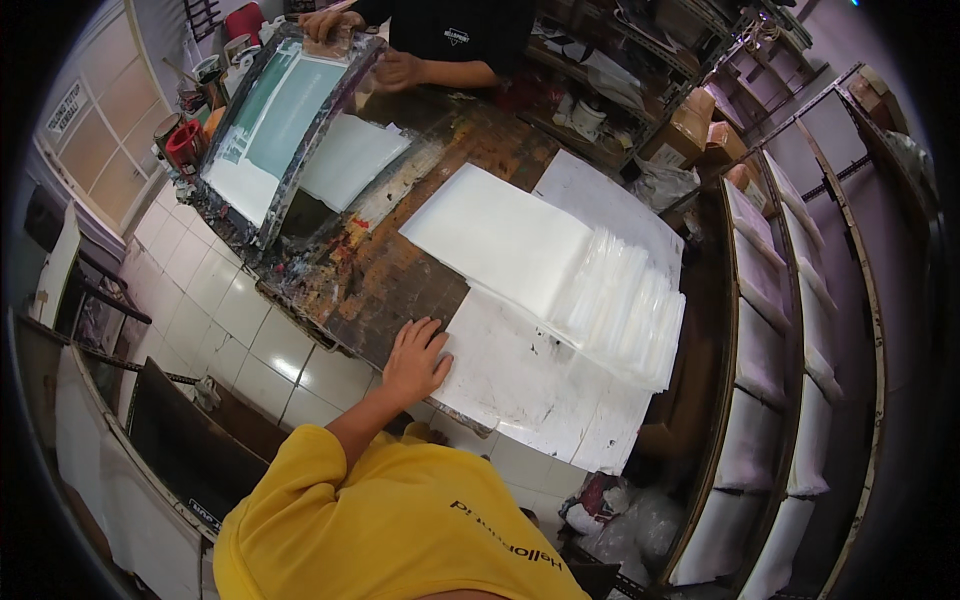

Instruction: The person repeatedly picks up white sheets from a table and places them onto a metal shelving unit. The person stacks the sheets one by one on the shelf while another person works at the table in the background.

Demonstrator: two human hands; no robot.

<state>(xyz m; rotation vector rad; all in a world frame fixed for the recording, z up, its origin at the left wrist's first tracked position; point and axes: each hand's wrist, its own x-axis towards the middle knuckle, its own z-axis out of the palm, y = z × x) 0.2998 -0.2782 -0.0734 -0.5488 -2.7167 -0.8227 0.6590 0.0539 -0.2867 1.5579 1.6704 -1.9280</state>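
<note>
Far L, a door (110, 120) is standing by white floor tiles (210, 280). Next, a red cup (186, 147) is sitting among cans beside a dark framed screen (283, 105) w/ green & white mesh. A co-worker in black is leaning in from the far side, one hand (330, 24) gripping the frame's top edge, the other (402, 71) at its R edge. A white sheet (355, 160) is lying just R of the frame on the stained brown surface (410, 290).

Near edge, approx. mid: L hand (412, 362) is resting palm down, fingers slightly apart, holding nothing, tips by the white board (500, 365). R hand is sitting out of view; can't tell its fingers. R of that, a stack of white sheets (510, 230), prob. plastic, is lying on the board, its R part crinkled & fanned. Far R, tall racks (785, 350) are holding white sheets in tiers.
</note>
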